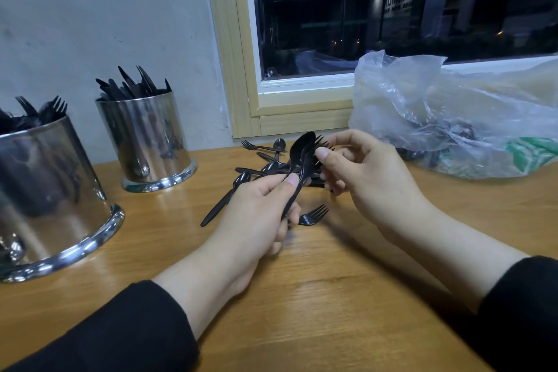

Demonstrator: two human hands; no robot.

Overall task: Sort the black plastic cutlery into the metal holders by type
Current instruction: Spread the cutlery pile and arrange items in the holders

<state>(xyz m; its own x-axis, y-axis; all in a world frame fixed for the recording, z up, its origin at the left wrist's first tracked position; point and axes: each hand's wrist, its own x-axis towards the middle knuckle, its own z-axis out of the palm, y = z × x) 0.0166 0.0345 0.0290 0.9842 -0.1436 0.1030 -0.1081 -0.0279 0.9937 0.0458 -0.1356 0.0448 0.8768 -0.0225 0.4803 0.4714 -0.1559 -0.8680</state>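
The left hand (259,211) grips the handles of a black spoon (300,146) and a fork (312,149) held upright together, thumb pressed on the stems. The right hand (359,172) pinches the fork's head between thumb and curled fingers, so most of its tines are covered.

Directly behind the hands lies the loose pile of cutlery (265,167) on the wooden table (332,296): spoons, forks and handles overlapping, partly blocked by both hands. One more fork (314,214) pokes out beside the left hand's fingers, its handle hidden under them.

Left of the pile stands a metal holder (151,142) full of knives; further left, a larger holder (45,190) with forks is cut off by the frame edge. Right of the pile sits a crumpled clear plastic bag (437,112); dark shapes inside are too blurred to identify.
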